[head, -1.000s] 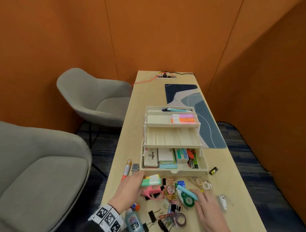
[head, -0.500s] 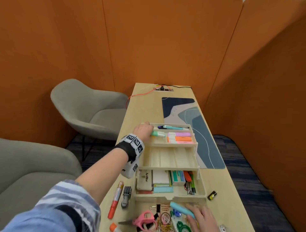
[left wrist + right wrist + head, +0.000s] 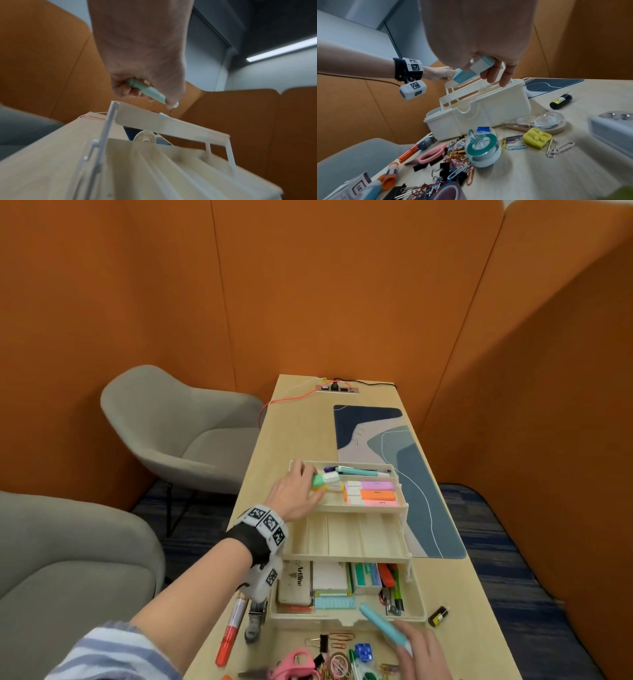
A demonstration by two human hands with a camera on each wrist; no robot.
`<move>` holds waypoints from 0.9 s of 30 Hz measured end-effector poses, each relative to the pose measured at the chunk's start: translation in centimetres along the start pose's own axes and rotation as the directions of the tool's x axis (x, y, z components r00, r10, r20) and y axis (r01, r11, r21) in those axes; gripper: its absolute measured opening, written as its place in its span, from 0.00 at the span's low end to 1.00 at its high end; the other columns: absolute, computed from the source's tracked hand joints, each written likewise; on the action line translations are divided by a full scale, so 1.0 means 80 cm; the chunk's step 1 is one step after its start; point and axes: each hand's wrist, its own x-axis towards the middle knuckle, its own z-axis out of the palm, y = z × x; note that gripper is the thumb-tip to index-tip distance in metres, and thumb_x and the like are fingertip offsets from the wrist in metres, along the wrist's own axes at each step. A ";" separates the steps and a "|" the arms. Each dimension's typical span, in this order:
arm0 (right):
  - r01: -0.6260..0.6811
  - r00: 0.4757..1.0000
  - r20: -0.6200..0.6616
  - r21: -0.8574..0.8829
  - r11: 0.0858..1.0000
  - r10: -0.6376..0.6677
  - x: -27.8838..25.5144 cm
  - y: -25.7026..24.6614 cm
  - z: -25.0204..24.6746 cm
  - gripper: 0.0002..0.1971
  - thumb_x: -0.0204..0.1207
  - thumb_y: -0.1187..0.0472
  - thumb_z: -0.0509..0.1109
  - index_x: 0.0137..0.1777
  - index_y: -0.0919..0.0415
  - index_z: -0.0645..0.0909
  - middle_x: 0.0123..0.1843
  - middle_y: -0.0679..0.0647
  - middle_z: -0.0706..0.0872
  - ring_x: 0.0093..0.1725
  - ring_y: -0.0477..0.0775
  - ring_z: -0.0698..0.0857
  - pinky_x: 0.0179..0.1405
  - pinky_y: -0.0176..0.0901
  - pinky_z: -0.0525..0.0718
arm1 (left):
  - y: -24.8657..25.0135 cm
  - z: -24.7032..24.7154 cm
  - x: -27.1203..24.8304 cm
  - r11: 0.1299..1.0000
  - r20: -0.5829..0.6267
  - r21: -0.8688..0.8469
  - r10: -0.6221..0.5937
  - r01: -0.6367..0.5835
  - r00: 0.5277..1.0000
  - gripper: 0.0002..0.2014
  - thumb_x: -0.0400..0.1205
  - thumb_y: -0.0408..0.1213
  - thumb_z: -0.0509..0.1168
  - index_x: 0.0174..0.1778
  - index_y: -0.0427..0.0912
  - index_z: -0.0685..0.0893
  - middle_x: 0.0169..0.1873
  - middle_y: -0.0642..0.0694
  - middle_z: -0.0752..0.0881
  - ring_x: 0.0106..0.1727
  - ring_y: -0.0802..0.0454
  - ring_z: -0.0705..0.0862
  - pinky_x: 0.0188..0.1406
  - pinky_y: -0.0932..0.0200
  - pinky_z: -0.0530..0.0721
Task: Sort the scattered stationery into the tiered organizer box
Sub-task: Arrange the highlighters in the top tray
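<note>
The left hand (image 3: 294, 497) gripped a green highlighter (image 3: 324, 480) over the organizer's (image 3: 347, 553) top tier. The right hand (image 3: 422, 654) held a blue correction-tape dispenser (image 3: 383, 626) at its front rim.

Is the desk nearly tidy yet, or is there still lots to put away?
About halfway. Done: highlighters lie in the organizer's top tier, and boxes fill the bottom one. In hand: the left hand holds a green highlighter over the top tier, and the right hand holds a blue pen-like thing. Left: scissors, paper clips, a tape roll and a red marker lie on the desk.
</note>
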 end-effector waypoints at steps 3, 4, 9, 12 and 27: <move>0.029 0.999 0.026 0.021 0.999 -0.029 0.007 -0.005 -0.004 0.45 0.58 0.57 0.70 0.69 0.23 0.53 0.32 0.48 0.81 0.40 0.39 0.72 0.50 0.06 0.59 | -0.004 0.001 -0.008 0.998 0.052 0.050 0.046 -0.049 0.998 0.13 0.86 0.46 0.55 0.60 0.42 0.71 0.54 0.45 0.70 0.37 0.51 0.77 0.35 0.57 0.81; 0.051 0.998 0.038 0.026 0.998 -0.052 0.011 -0.007 -0.005 0.48 0.54 0.59 0.73 0.69 0.23 0.53 0.33 0.45 0.80 0.40 0.39 0.72 0.49 0.08 0.60 | -0.005 0.000 -0.008 0.995 0.076 0.072 0.056 -0.061 0.996 0.13 0.87 0.45 0.54 0.61 0.41 0.71 0.55 0.45 0.71 0.39 0.51 0.78 0.38 0.57 0.81; 0.104 0.994 0.037 0.019 0.994 -0.104 0.008 -0.018 -0.020 0.39 0.61 0.58 0.76 0.65 0.29 0.60 0.45 0.30 0.60 0.42 0.35 0.70 0.44 0.22 0.70 | 0.002 0.000 0.007 0.971 0.153 0.222 0.053 -0.087 0.987 0.15 0.85 0.47 0.56 0.63 0.46 0.76 0.57 0.45 0.75 0.57 0.47 0.76 0.63 0.47 0.70; 0.087 0.993 0.082 0.039 0.995 -0.090 0.004 -0.025 -0.024 0.37 0.65 0.52 0.64 0.70 0.27 0.53 0.45 0.37 0.74 0.43 0.33 0.69 0.43 0.24 0.71 | 0.007 0.000 0.016 0.991 0.135 0.135 -0.010 -0.009 0.991 0.14 0.81 0.47 0.64 0.62 0.49 0.80 0.55 0.47 0.74 0.59 0.49 0.74 0.65 0.47 0.68; 0.235 0.971 0.049 -0.002 0.972 -0.234 0.254 -0.090 -0.074 0.12 0.80 0.59 0.63 0.63 0.51 0.78 0.59 0.46 0.81 0.60 0.48 0.74 0.62 0.41 0.72 | -0.023 -0.022 -0.050 0.964 -0.224 -0.216 -0.201 0.153 0.954 0.10 0.83 0.36 0.61 0.58 0.51 0.79 0.51 0.54 0.74 0.56 0.55 0.74 0.56 0.54 0.69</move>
